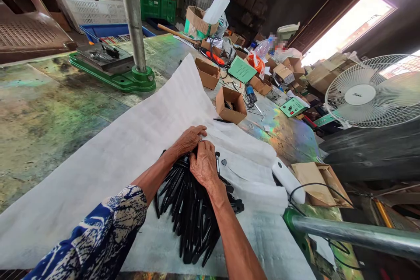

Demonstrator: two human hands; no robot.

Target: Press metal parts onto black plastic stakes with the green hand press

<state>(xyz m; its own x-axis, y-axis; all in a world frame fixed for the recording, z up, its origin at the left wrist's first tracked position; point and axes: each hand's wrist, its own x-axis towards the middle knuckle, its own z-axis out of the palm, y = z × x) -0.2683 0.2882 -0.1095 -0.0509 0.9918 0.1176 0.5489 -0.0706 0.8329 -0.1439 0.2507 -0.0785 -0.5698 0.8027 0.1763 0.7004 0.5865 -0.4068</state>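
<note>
The black pen-like pieces (pixel 187 210) lie heaped on the white sheet (pixel 108 157), nearer the person than the small open carton (pixel 231 113) and to its left. Their long axes run mostly away from the carton and towards the person, slightly fanned, the near ends spread and ragged, the far ends gathered under the hands; which end is the tip is hard to make out. 1 loose black piece (pixel 223 120) lies just beside the carton on its near side, its long axis roughly left to right. The left hand (pixel 189 138) reaches over the heap's far end, its fingers only slightly bent and pointing right, below the carton; the right hand (pixel 204 162) is just beside it, nearer the person, fingers curled and thumb drawn in. The 2 hands almost meet — whether either has hold of a piece cannot be told, since their backs cover the fingertips. The heap lies beneath the fingers and on their near side, with the right forearm (pixel 226 218) hiding part of it. Nearer the person than the carton lies a grey disc (pixel 224 162) — too small to identify. The patterned left sleeve (pixel 105 227) is cut off at the lower edge.
</note>
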